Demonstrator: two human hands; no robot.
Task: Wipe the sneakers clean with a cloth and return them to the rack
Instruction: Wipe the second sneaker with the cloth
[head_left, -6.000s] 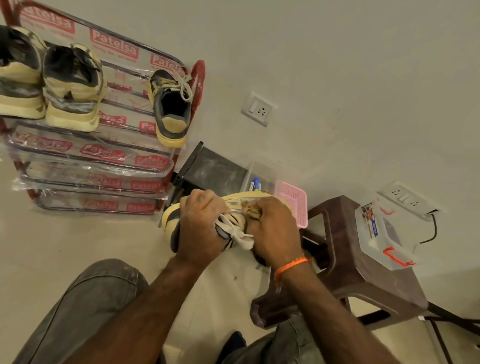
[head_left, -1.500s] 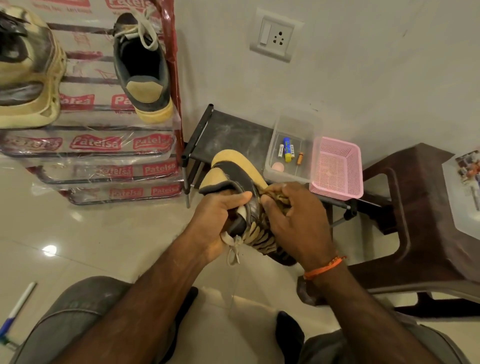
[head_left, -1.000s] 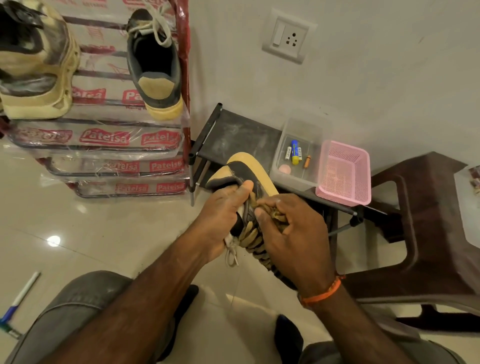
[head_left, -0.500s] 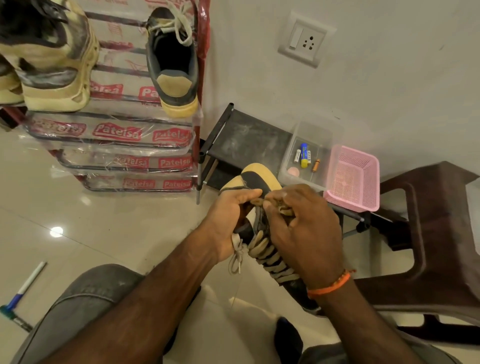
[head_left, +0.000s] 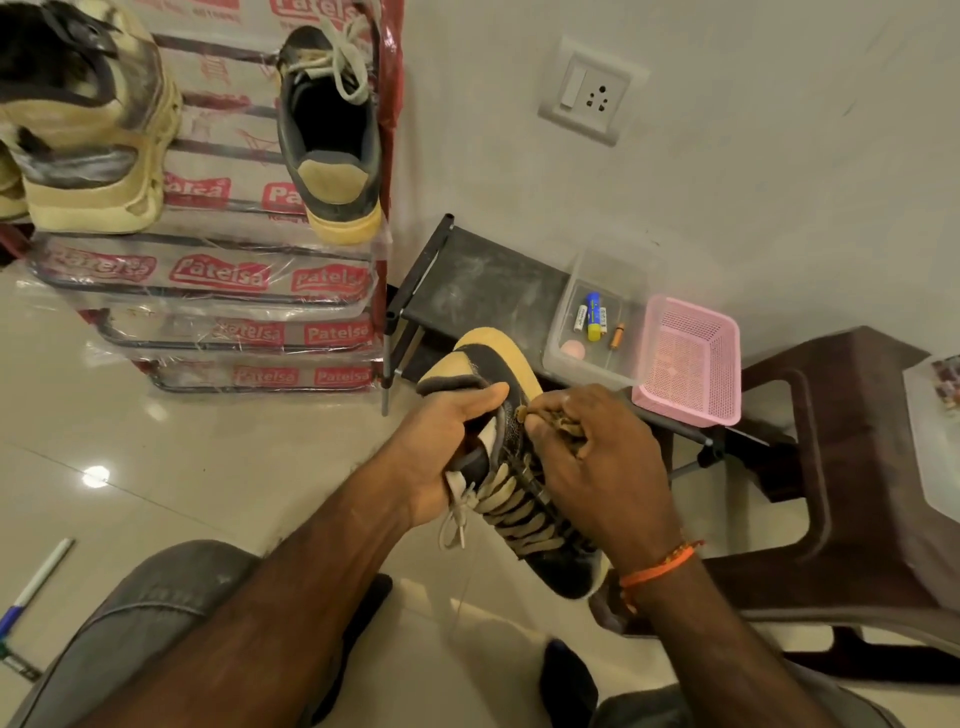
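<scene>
Gripping the sneaker (head_left: 511, 467) in mid-air by its padded collar, our left hand (head_left: 441, 457) steadies it while our right hand (head_left: 597, 467) pinches a bunched cloth (head_left: 558, 418) against its side; it looks light and soft-walled.

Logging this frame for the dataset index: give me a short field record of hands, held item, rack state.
left hand: grips the sneaker's collar, thumb on top
right hand: bunches a cloth against the sneaker's side
sneaker: black and tan, held in the air, toe toward the person
shoe rack: plastic-wrapped; matching sneaker on top tier
task stage: wiping, not yet returned
</scene>
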